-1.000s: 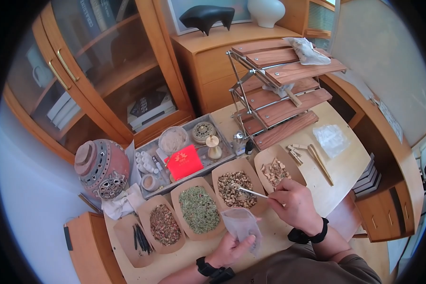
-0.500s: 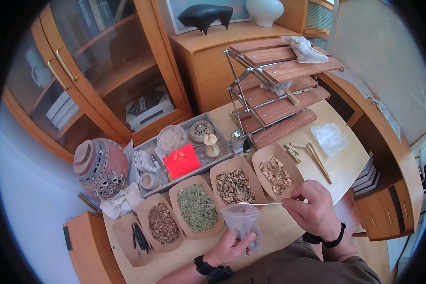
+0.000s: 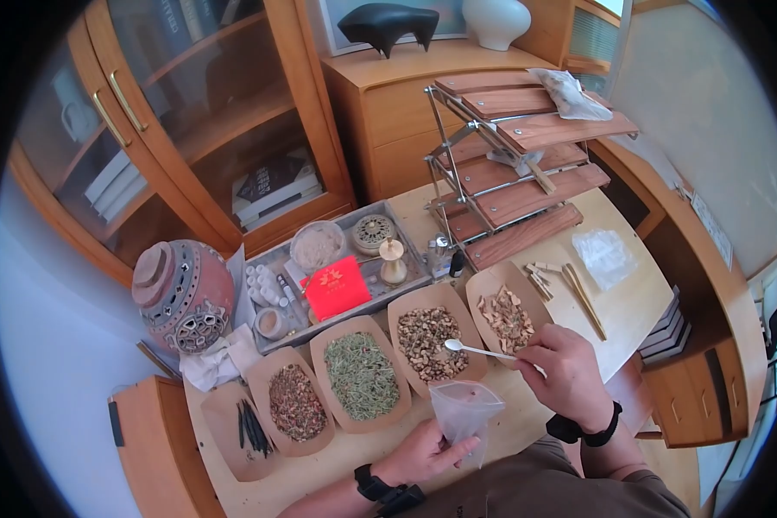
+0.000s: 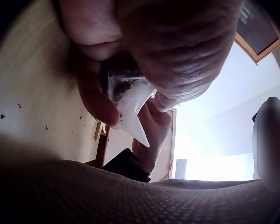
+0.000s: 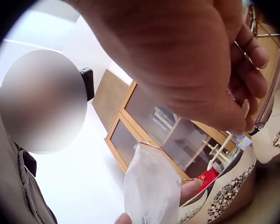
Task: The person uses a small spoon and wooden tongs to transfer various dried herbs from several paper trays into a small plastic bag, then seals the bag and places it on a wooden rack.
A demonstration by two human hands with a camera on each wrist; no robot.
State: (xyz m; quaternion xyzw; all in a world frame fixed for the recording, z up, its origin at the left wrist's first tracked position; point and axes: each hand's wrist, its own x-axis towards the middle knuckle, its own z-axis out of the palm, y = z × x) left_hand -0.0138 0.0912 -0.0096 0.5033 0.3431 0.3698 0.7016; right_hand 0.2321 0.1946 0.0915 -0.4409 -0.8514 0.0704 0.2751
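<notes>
My left hand (image 3: 419, 453) grips a clear zip bag (image 3: 464, 410) upright by its lower part, its mouth gaping upward. Dark bits show through the plastic in the left wrist view, at the bag's bottom (image 4: 123, 84). Between thumb and fingers, my right hand (image 3: 570, 375) pinches the handle of a small white spoon (image 3: 454, 345). The spoon's bowl hovers over the paper tray (image 3: 425, 299) of chopped brown herbs, just beyond the bag's mouth. Seen from the right wrist, the bag (image 5: 149, 186) stands below the right hand.
Beside that tray stand others with wood chips (image 3: 505, 319), green herb (image 3: 360, 380), reddish bits (image 3: 298, 404) and dark pods (image 3: 252, 429). Behind them are a grey tray (image 3: 406, 289) with a red packet (image 3: 335, 289), a slatted wooden rack (image 3: 527, 203), and brass tongs (image 3: 584, 302).
The spoon went from the brown herb tray to the bag's mouth, then back over the tray's near right side. The bag has shifted slightly right.
</notes>
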